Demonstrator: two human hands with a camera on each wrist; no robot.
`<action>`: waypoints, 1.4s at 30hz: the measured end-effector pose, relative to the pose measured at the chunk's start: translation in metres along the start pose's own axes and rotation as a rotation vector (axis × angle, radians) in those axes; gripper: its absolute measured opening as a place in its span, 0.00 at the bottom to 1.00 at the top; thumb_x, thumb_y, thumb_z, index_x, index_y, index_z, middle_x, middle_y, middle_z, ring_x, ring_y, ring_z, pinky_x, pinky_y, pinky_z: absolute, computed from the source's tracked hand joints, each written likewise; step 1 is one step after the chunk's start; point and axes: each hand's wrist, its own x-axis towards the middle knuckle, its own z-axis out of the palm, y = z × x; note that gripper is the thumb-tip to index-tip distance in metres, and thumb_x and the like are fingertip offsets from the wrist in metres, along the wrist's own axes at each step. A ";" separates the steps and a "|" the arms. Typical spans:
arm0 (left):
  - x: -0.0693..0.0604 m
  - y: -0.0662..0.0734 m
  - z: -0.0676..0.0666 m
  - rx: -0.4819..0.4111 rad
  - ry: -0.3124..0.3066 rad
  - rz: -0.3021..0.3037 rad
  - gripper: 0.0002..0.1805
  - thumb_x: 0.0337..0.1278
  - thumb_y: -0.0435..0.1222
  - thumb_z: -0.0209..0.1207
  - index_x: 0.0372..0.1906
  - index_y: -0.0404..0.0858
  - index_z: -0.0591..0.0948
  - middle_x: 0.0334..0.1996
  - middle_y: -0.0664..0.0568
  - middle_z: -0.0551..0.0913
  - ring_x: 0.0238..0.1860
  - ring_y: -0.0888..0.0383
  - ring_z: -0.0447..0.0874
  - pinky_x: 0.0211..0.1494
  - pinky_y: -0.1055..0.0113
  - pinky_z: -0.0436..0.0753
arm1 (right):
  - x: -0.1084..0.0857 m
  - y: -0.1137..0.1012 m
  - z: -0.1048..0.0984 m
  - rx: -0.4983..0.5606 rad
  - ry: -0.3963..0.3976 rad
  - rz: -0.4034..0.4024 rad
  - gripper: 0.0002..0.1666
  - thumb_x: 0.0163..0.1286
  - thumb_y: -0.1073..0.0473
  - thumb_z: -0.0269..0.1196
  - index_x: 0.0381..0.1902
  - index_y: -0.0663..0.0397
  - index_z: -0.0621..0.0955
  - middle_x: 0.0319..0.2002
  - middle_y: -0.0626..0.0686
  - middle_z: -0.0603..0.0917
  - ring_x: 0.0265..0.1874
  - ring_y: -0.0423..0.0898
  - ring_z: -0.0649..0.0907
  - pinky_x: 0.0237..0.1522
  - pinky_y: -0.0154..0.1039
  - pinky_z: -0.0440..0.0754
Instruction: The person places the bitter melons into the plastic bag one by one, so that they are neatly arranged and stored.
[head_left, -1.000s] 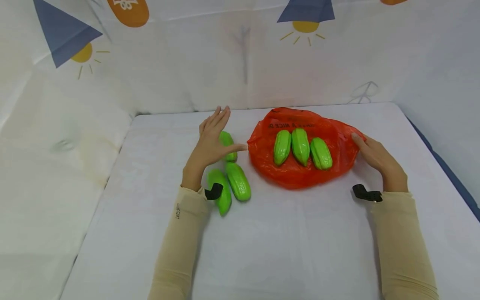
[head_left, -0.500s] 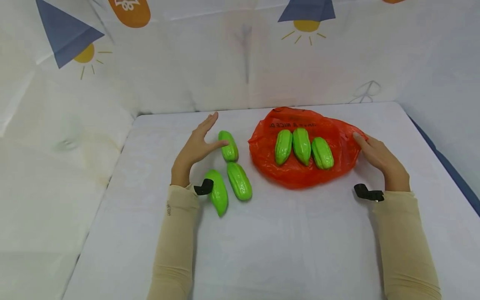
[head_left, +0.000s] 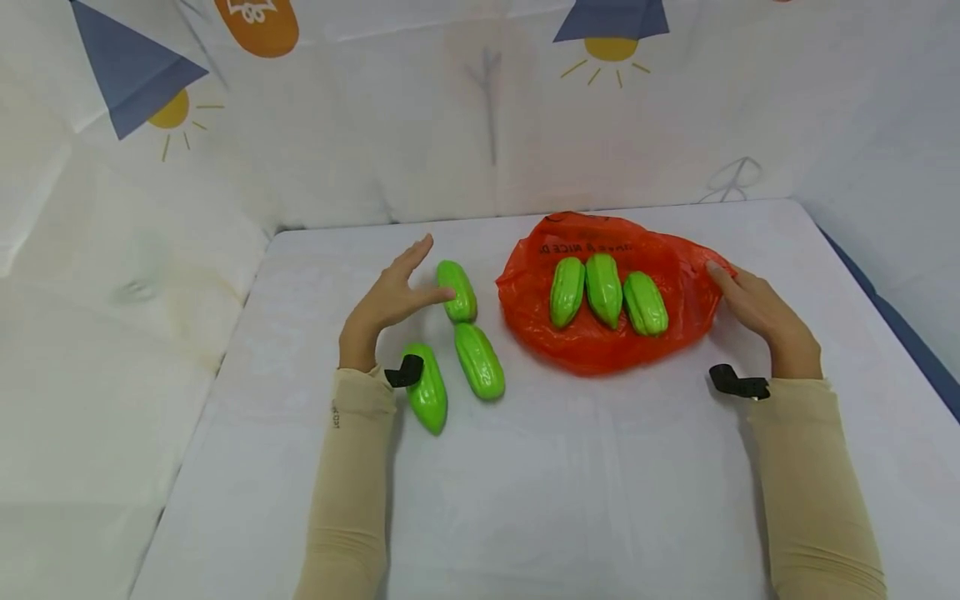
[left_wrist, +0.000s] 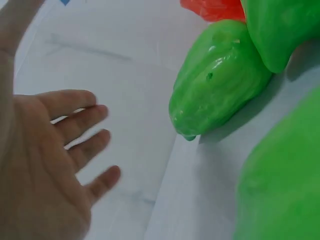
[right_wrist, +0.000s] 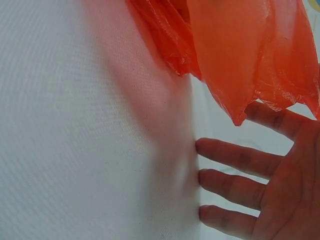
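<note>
My left hand (head_left: 390, 293) has its fingers and thumb spread and holds nothing. It hovers left of three glossy, ridged green fruit-like pieces: an upper one (head_left: 462, 300), a middle one (head_left: 478, 361) and a lower one (head_left: 426, 390) beside the wrist strap. In the left wrist view, the palm (left_wrist: 47, 165) is apart from the green pieces (left_wrist: 217, 80). My right hand (head_left: 761, 312) pinches the right edge of a red plastic bag (head_left: 592, 354), with three similar green pieces (head_left: 602, 287) on it. In the right wrist view, the other fingers (right_wrist: 240, 155) stretch out below the bag (right_wrist: 230, 45).
A white-covered table (head_left: 585, 500) lies under everything. White cloth (head_left: 375, 108) with blue, orange and yellow prints rises behind its back edge, and more white sheeting (head_left: 97, 333) hangs at the left.
My left hand has drawn back left from over the green pieces. The lower green piece has rolled slightly left. My right hand and the bag stay nearly still.
</note>
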 end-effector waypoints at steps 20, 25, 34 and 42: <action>-0.019 0.003 -0.001 0.055 -0.108 -0.032 0.59 0.42 0.65 0.68 0.78 0.62 0.48 0.79 0.62 0.47 0.80 0.56 0.41 0.79 0.46 0.50 | 0.004 -0.001 0.003 0.025 -0.013 0.004 0.59 0.67 0.20 0.27 0.77 0.59 0.37 0.74 0.74 0.47 0.71 0.74 0.50 0.64 0.76 0.52; -0.051 -0.001 -0.006 0.091 -0.124 0.036 0.62 0.42 0.61 0.71 0.79 0.54 0.47 0.79 0.58 0.47 0.80 0.52 0.42 0.79 0.46 0.50 | 0.001 0.000 0.001 0.008 -0.003 0.013 0.58 0.68 0.21 0.26 0.77 0.61 0.37 0.73 0.75 0.47 0.71 0.75 0.50 0.64 0.76 0.53; -0.096 -0.035 0.023 0.063 -0.229 0.038 0.70 0.33 0.56 0.77 0.79 0.41 0.46 0.79 0.48 0.47 0.79 0.46 0.42 0.78 0.45 0.50 | 0.000 0.000 -0.002 0.008 0.004 0.012 0.59 0.66 0.20 0.26 0.77 0.60 0.37 0.74 0.75 0.46 0.71 0.75 0.49 0.64 0.77 0.51; -0.102 -0.040 0.032 0.078 -0.218 0.082 0.74 0.25 0.56 0.80 0.79 0.39 0.47 0.79 0.48 0.50 0.78 0.46 0.47 0.77 0.41 0.50 | -0.001 0.000 0.001 0.020 0.002 0.011 0.60 0.66 0.20 0.27 0.77 0.60 0.37 0.74 0.74 0.45 0.71 0.75 0.49 0.64 0.77 0.51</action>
